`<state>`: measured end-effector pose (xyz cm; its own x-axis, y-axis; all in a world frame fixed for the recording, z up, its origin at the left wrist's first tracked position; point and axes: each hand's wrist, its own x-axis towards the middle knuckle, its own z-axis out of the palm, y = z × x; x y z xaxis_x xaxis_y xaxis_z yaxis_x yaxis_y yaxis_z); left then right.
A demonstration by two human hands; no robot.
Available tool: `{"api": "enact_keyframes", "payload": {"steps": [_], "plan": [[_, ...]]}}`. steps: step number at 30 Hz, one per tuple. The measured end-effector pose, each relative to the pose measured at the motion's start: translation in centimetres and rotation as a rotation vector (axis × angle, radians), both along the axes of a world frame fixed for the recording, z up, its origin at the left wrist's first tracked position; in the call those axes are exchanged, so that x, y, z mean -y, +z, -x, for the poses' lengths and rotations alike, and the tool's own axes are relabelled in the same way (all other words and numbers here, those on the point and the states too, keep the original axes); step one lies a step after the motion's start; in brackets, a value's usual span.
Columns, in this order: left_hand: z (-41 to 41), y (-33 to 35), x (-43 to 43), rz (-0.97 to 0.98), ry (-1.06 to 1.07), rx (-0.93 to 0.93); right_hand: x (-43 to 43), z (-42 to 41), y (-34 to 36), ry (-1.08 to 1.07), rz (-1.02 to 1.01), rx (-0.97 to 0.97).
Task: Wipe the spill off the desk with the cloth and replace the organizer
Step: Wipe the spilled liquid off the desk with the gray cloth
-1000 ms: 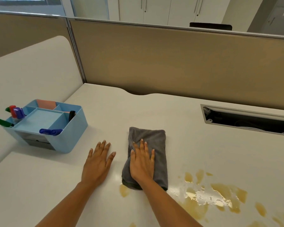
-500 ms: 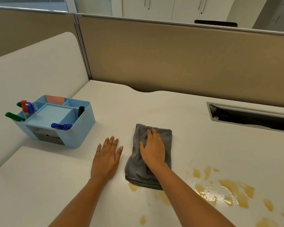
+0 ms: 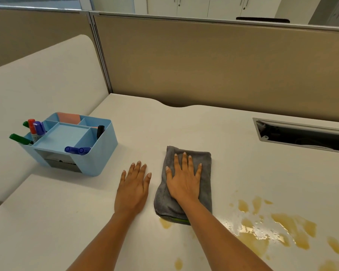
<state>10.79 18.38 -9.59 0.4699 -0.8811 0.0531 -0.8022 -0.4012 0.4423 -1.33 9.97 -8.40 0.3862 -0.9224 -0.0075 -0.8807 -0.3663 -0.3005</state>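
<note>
A folded grey cloth lies on the white desk, just left of a yellow-brown spill. My right hand presses flat on the cloth, fingers spread and pointing away from me. A small drop sits at the cloth's near edge. My left hand rests palm down on the bare desk beside the cloth, holding nothing. The light blue organizer, with markers in its compartments, stands at the desk's left edge, apart from both hands.
A beige partition closes off the back of the desk. A recessed cable slot is cut into the desk at the far right. A second white surface adjoins on the left, behind the organizer.
My right hand has turned from angled with fingers together to straight and flat with fingers spread. The cloth stays near the small drop. My left hand has not moved.
</note>
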Motion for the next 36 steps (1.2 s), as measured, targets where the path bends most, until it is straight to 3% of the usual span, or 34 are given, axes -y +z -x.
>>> {"api": "enact_keyframes", "payload": {"steps": [24, 36], "plan": [[0.1, 0.1, -0.5, 0.022, -0.028, -0.030, -4.7, 1.7, -0.5, 0.360, 0.016, 0.058], [0.4, 0.5, -0.8, 0.021, -0.009, -0.012, -4.7, 6.7, -0.4, 0.287, 0.030, 0.067]]}}
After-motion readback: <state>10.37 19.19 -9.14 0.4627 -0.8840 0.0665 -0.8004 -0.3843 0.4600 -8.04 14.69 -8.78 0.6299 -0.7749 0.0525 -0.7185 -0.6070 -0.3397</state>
